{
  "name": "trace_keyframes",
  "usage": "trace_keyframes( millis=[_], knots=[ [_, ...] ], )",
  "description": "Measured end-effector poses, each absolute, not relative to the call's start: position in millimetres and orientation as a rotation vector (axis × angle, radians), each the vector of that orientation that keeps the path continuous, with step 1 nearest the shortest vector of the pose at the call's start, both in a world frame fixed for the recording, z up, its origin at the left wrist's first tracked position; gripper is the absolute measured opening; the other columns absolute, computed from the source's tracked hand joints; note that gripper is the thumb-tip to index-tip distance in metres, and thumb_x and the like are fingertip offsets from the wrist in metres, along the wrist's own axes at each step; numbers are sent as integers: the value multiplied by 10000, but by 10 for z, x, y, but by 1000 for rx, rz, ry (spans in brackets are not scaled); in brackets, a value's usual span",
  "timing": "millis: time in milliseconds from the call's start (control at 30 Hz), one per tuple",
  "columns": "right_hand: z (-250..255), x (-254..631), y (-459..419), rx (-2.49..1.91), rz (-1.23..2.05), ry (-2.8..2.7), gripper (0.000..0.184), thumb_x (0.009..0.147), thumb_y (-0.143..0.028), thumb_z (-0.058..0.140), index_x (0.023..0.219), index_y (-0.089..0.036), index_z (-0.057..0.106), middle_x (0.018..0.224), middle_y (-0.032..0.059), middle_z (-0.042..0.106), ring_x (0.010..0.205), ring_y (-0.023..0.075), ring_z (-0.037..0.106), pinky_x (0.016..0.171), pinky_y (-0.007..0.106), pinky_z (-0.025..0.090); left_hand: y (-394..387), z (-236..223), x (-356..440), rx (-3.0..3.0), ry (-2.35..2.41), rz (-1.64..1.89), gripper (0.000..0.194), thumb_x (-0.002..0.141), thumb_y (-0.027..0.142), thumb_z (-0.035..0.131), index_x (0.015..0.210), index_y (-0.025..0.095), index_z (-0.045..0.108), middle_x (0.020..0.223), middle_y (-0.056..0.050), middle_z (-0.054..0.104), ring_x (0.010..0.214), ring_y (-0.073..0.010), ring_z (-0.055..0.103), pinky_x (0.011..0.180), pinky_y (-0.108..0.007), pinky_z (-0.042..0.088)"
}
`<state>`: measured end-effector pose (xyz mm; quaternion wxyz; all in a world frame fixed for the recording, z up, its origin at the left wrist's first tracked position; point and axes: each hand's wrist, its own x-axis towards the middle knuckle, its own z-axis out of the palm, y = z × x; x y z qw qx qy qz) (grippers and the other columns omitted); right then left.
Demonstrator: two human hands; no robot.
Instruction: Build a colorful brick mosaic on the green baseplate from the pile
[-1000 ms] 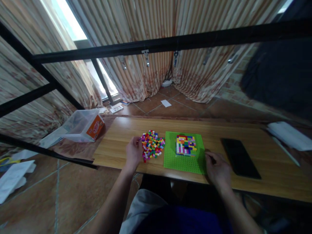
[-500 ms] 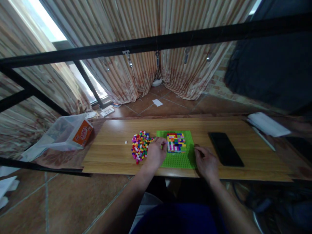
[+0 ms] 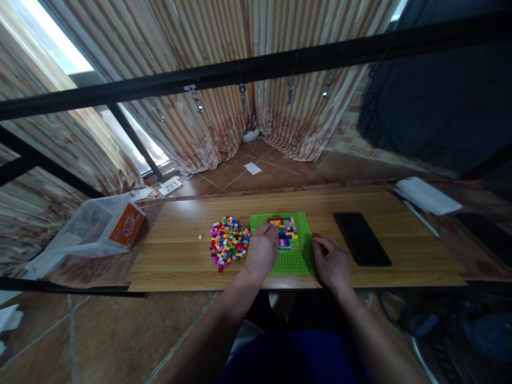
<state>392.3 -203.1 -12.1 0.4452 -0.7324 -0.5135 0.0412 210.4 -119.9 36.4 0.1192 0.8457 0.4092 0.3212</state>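
The green baseplate [image 3: 294, 264] lies mid-table between the hands, with the patchwork of coloured bricks [image 3: 289, 232] on its far half; the loose brick pile [image 3: 227, 244] sits just left of it on the table [image 3: 176, 261], presumably so the left hand [image 3: 263, 249] has a short reach; that hand arches over the patchwork's left side, fingers bunched together, though I cannot tell whether they pinch a brick; the right hand [image 3: 332, 260] curls its fingers loosely by the plate's right edge, perhaps to steady it; whether they hold anything, I cannot tell.
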Motion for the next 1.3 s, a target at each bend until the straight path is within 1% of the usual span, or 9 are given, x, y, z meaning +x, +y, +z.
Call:
trace_keyframes(
  millis=[233,367,467,633,800,1033,1167,1300],
  knots=[
    [-131,3923,-2029,-1803,112,-1268,346,920,-415,459,905,-178,710,929,116,706,839,238,657,763,368,507,-1221,251,2089,2569,1222,1081,181,902,87,506,862,176,659,996,-71,692,935,-176,646,843,-317,540],
    [-136,3925,-2026,-1801,124,-1264,335,913,-408,468,897,-177,711,931,114,706,853,239,655,778,369,506,-1228,231,2074,2626,1195,1080,164,887,78,537,860,179,663,1000,-64,714,928,-195,657,828,-353,536],
    [-131,3924,-2028,-1811,127,-1258,331,912,-405,472,901,-178,713,946,116,708,865,241,655,786,370,504,-1246,244,2061,2621,1177,1082,150,881,78,555,881,177,667,994,-60,723,932,-199,659,828,-358,526],
    [-121,3919,-2035,-1818,121,-1265,335,913,-403,465,909,-178,713,952,116,707,865,242,656,775,369,503,-1290,282,2031,2494,1261,1054,154,874,73,566,851,188,666,904,-36,724,864,-187,654,816,-348,505],
    [-124,3921,-2034,-1812,119,-1269,341,915,-412,460,906,-179,710,940,114,705,853,239,655,773,370,505,-1302,327,2038,2404,1324,1025,131,869,98,583,838,193,667,845,-32,719,834,-196,648,798,-347,491],
    [-119,3922,-2035,-1810,114,-1265,354,919,-428,456,905,-183,711,945,114,708,858,237,654,783,372,504,-1265,327,2108,2364,1386,990,153,861,102,567,921,206,660,852,-31,730,825,-214,660,832,-381,492],
    [-117,3921,-2039,-1800,123,-1264,359,918,-439,458,907,-186,712,949,112,708,865,237,655,784,372,504,-1251,326,2125,2348,1428,978,202,850,100,564,995,213,648,862,-24,735,827,-215,662,838,-384,500],
    [-122,3922,-2037,-1802,131,-1261,355,916,-432,466,907,-178,713,942,113,707,862,237,657,785,369,503,-1255,327,2117,2328,1415,994,231,848,91,554,1024,213,641,874,-29,735,847,-217,664,844,-385,510]
  ],
)
